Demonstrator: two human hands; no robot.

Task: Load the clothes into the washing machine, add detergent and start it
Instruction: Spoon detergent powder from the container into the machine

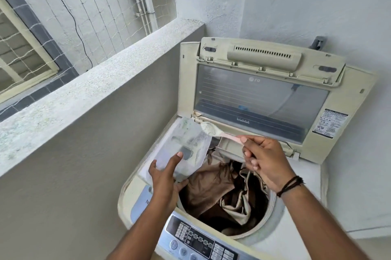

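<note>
My left hand (164, 177) grips the detergent bag (184, 145), right hand (264, 160) pinches the spoon (213, 131) — raised lid (264, 94) behind, clothes (222, 192) below.

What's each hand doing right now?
Left hand: holds the clear detergent bag.
Right hand: pinches the pink spoon, heaped with powder.
</note>
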